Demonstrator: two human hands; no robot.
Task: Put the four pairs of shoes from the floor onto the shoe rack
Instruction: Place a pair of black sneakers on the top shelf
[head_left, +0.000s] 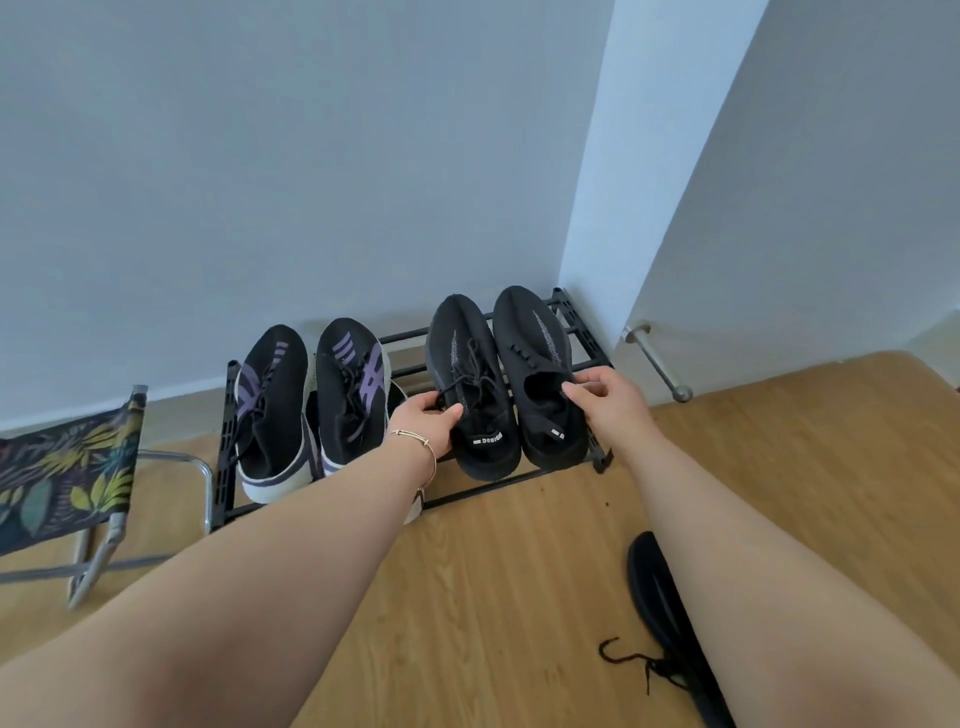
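Note:
A black metal shoe rack (581, 332) stands against the wall. On its top shelf, at the left, sits a pair of black sneakers with purple stripes (311, 400). At the right sits a pair of plain black knit sneakers (511, 364). My left hand (428, 422) grips the left black sneaker at its collar and laces. My right hand (605, 397) holds the heel opening of the right black sneaker. Another black shoe (660, 592) with a loose lace lies on the floor under my right forearm, partly hidden.
A folding stool (67, 467) with a leaf-print seat stands left of the rack. A metal door stopper (657, 361) sticks out at the wall corner on the right. Wooden floor (493, 597) spreads in front of the rack.

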